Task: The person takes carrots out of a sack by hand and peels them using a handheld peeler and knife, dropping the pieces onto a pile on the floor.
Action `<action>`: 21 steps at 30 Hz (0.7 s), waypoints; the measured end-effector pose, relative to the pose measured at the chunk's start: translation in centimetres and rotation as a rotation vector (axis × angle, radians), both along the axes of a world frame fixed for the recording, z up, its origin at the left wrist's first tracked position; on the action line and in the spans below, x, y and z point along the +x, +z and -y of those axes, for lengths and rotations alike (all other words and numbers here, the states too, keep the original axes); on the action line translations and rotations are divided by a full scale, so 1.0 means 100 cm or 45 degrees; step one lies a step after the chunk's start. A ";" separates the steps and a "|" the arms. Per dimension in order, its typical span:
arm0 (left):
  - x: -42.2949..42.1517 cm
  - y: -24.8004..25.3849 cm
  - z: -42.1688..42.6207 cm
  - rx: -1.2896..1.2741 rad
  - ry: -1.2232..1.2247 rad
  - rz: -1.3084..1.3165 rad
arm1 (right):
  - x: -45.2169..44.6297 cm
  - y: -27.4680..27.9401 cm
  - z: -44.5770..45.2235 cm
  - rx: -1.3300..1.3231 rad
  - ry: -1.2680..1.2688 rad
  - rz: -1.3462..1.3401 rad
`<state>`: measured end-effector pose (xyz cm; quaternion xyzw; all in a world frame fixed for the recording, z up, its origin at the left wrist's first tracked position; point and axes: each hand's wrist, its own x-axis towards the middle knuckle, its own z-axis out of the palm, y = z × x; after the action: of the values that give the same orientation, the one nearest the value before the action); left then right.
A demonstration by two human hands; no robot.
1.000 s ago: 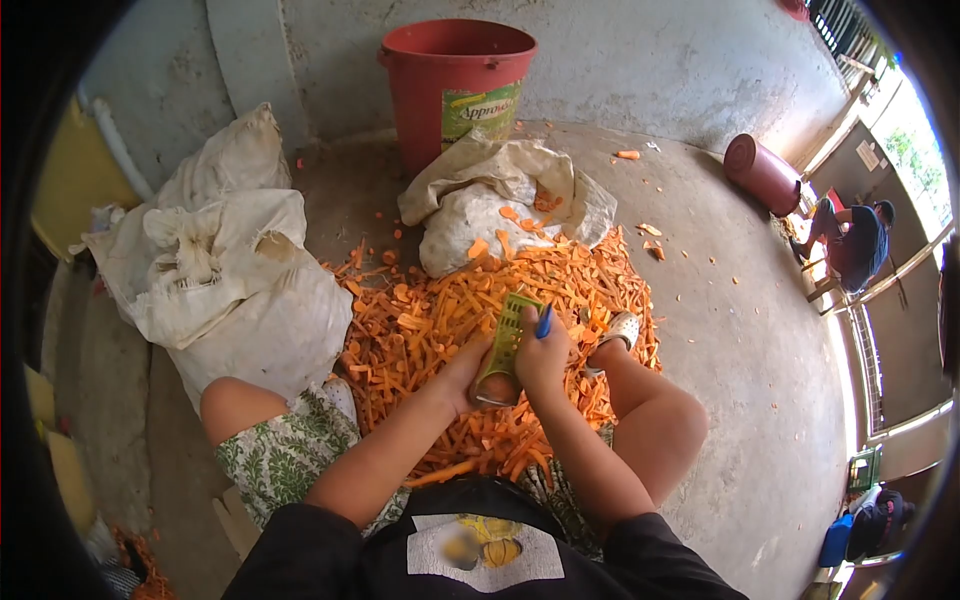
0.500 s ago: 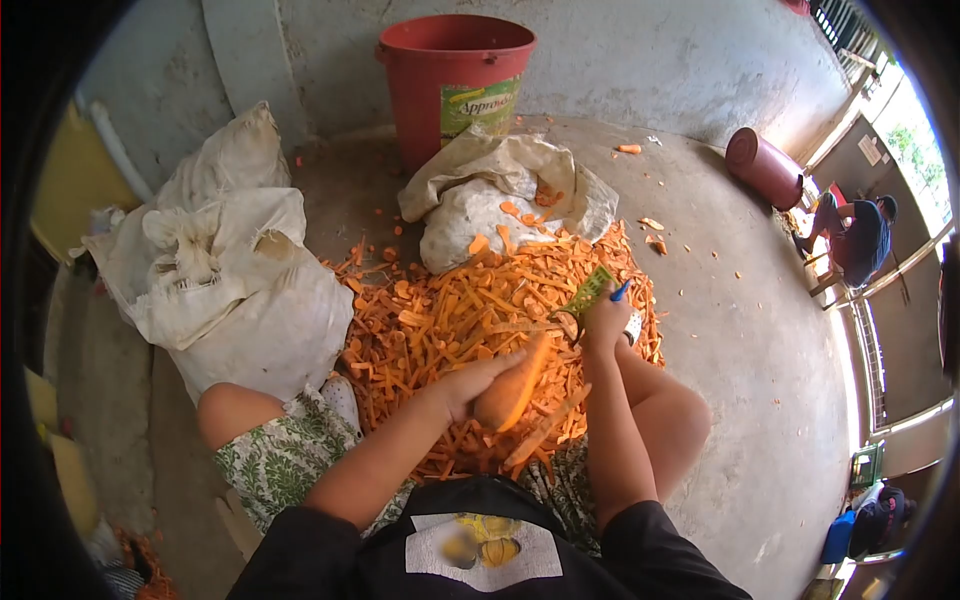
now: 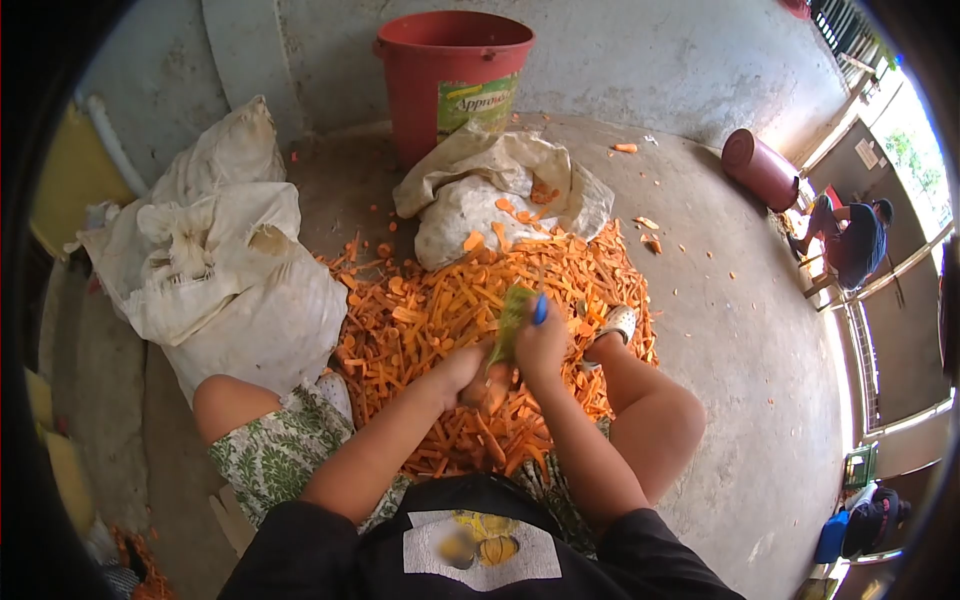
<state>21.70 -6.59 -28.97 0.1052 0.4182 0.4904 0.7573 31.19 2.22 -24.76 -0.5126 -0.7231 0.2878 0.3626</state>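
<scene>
My left hand is closed around an orange root vegetable, whose near end shows below the fingers. Blurred by motion, a green slicer lies over its far part. My right hand grips the slicer, and a blue piece sticks out at the top of that fist. Both hands are close together above a large heap of orange strips and slices between my legs.
Beyond the heap lies an open whitish sack before a red bin. Full white sacks stand at the left. A maroon bin lies tipped at the right, near a seated person.
Half a second ago the slicer was off to the right, apart from the vegetable. My right hand has brought it back left over the vegetable, and a loose strip near my hands has dropped.
</scene>
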 end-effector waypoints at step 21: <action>-0.003 0.010 0.002 0.095 -0.003 0.090 | 0.001 0.013 0.003 0.062 0.035 0.066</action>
<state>21.36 -6.81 -28.02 0.1164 0.3724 0.5082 0.7678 31.31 1.91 -23.49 -0.5008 -0.7460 0.2620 0.3521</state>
